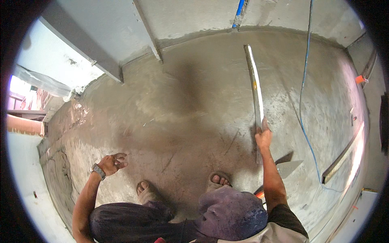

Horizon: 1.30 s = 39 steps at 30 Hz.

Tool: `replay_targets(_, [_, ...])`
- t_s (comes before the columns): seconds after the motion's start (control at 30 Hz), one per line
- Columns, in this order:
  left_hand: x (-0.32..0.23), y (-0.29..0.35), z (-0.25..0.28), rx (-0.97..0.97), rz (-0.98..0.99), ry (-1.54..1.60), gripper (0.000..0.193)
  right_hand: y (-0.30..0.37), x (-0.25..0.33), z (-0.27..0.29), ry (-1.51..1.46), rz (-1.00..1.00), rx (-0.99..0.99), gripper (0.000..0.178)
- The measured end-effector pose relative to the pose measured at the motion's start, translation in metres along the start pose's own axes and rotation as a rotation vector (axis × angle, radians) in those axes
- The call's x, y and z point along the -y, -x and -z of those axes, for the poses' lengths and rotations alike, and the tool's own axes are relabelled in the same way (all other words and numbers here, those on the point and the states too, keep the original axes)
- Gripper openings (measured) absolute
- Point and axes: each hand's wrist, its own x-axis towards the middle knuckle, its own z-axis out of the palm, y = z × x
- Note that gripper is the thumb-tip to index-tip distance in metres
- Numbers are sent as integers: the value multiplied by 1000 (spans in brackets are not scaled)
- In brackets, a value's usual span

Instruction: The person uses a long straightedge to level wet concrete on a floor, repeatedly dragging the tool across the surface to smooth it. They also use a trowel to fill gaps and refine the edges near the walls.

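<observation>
A long, narrow metal straightedge [253,83] with a small yellow mark points away from me over the grey cement floor [162,121]. My right hand [263,136] is closed round its near end. On the left, my left hand [112,164] is held out above the floor, empty, with its fingers apart and slightly bent; a watch [97,171] is on that wrist. Beside my right forearm lies a flat grey metal blade [289,168], like a trowel's. An orange piece [259,195] shows partly behind that forearm.
A blue cable [302,101] runs down the floor on the right. Farther right lies a long bar [342,160]. Two upright door-frame edges [148,32] meet the floor at the back left. Blue tubing [240,9] comes down the far wall. My sandalled feet [219,179] stand close in front.
</observation>
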Motion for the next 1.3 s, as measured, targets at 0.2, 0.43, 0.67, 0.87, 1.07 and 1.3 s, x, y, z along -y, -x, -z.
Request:
replay_targets(0.2, [5, -7, -1, 24, -12, -9, 50, -31, 22, 0, 163, -105, 64, 60])
replay_targets(0.43, [3, -3, 0, 22, 31, 12, 56, -57, 36, -13, 262, -129, 107, 66])
replay_targets(0.67, [1, -8, -1, 19, -1, -3, 55, -38, 31, -32, 221, 35, 100, 71])
replay_targets(0.87, [-5, -8, 1, 26, -3, 8, 53, -16, 22, -26, 121, 120, 129, 67])
replay_targets(1.07, [10, -11, -3, 35, 19, 64, 54, -52, 3, -11, 100, -24, 13, 66])
replay_targets(1.3, [-2, -9, 1, 28, 30, -71, 54, -74, 15, -17, 128, -33, 3, 64])
